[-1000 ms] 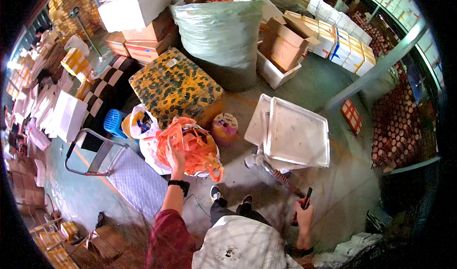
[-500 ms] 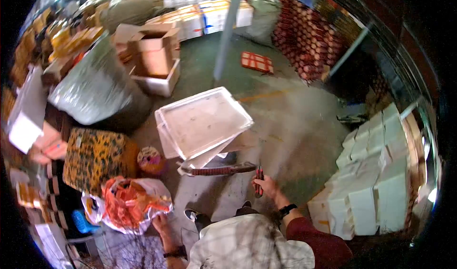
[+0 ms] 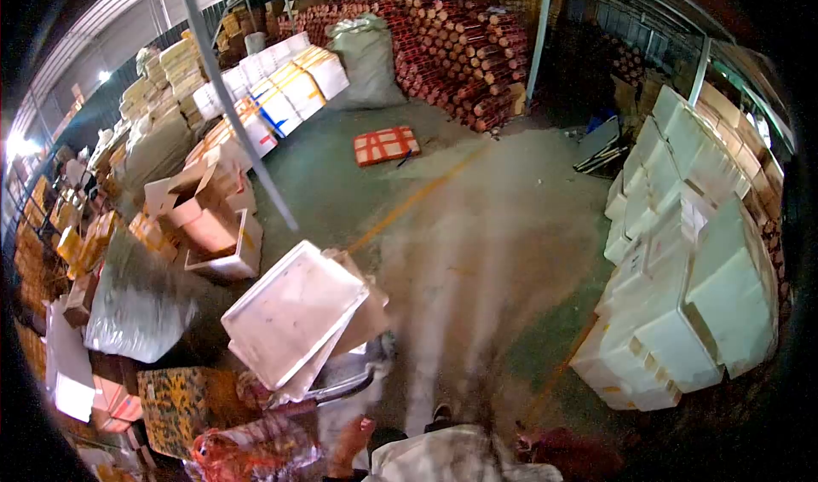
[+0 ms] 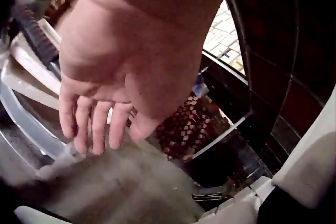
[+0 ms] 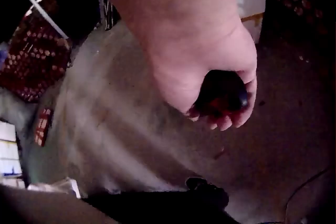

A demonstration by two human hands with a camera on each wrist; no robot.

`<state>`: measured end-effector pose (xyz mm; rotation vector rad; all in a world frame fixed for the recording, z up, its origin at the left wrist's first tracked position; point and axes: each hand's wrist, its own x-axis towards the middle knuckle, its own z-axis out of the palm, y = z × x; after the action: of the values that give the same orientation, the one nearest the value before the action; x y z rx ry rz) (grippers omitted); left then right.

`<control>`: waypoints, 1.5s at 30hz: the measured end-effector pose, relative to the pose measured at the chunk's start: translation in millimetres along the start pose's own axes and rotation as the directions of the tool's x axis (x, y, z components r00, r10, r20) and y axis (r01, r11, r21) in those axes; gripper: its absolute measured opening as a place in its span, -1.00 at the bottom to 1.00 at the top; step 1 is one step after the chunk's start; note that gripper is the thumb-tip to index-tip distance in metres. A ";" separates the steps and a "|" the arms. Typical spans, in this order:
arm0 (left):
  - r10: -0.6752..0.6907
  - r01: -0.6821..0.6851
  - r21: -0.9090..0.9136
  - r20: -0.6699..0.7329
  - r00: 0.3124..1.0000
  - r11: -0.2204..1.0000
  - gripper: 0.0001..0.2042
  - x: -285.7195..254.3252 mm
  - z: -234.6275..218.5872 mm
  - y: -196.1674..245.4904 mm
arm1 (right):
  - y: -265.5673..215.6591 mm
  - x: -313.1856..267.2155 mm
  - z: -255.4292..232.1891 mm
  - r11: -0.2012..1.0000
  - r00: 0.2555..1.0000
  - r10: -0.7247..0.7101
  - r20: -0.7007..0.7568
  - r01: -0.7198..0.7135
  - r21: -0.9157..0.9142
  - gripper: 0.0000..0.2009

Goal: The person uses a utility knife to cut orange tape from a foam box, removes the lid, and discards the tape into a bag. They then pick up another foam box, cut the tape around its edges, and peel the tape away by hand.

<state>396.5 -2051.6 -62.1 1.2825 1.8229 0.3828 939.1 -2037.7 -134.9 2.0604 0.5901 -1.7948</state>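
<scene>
My left hand (image 3: pixel 351 444) is at the bottom of the head view, right of the plastic bag with red-orange contents (image 3: pixel 247 450). In the left wrist view this hand (image 4: pixel 110 77) holds nothing, its fingers loosely extended. My right hand (image 5: pixel 210 71) curls round a black tool handle with some red (image 5: pixel 223 95), over the floor; in the head view that hand is too dark and blurred to make out. Shallow white trays (image 3: pixel 294 311) lie stacked at a tilt in front of me, left of centre.
White foam boxes (image 3: pixel 656 311) are piled at the right. A pole (image 3: pixel 230 98), a carton (image 3: pixel 203 218) and a large wrapped sack (image 3: pixel 136 303) stand at the left. A red-and-white package (image 3: pixel 385 145) lies on the floor (image 3: pixel 486 252), with netted stacks (image 3: pixel 460 56) behind.
The head view has swung to the right and upward, bringing the foam boxes and far stacks further in. My left hand has come off the bag. The right hand has dropped low in view.
</scene>
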 end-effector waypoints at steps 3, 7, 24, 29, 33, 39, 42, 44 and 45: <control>0.131 -0.123 -0.100 0.081 0.988 0.987 -0.77 38.8 -4.9 103.0 | -15.1 9.9 -39.3 0.987 0.996 -0.079 -0.046 0.084 0.139 -0.59; 0.643 -0.615 -0.191 0.196 0.740 0.765 -0.86 158.9 44.7 103.9 | -70.7 29.5 -92.2 0.915 0.962 -0.212 -0.171 0.257 0.310 -0.61; 0.674 -0.812 -0.011 0.564 0.477 0.583 -0.72 670.2 99.7 506.7 | -387.4 32.3 -364.5 0.816 0.938 -0.152 -0.311 0.297 0.496 -0.71; 0.614 -0.615 -0.151 0.418 0.670 0.774 -0.77 775.6 22.5 629.9 | -482.9 63.2 -432.2 0.824 0.957 -0.104 -0.270 0.235 0.516 -0.73; 0.597 -0.593 -0.114 0.298 0.745 0.797 -0.77 896.5 4.8 620.2 | -575.5 103.7 -498.9 0.877 0.981 -0.053 -0.188 0.136 0.460 -0.74; 0.431 -0.400 -0.179 0.194 0.881 0.899 -0.74 1012.3 -106.7 607.3 | -774.0 162.3 -666.8 0.922 0.965 -0.176 -0.197 0.232 0.311 -0.74; -0.013 0.023 -0.057 0.173 0.985 0.998 -0.71 1062.9 -173.7 651.5 | -903.2 198.9 -753.7 0.778 0.844 -0.432 -0.318 0.527 0.342 -0.74; 0.060 -0.061 -0.031 -0.020 0.998 0.998 -0.72 1112.3 -193.5 646.4 | -1001.0 220.4 -801.1 0.582 0.723 -0.583 -0.371 0.690 0.429 -0.73; 0.016 -0.016 -0.021 -0.026 1.000 1.000 -0.73 1138.4 -202.1 657.2 | -1050.7 227.3 -819.3 0.566 0.701 -0.596 -0.391 0.713 0.414 -0.73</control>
<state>519.3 -727.5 -37.1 1.2837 1.8262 0.4282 1112.5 -700.6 -231.0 2.6734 1.1663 -2.3875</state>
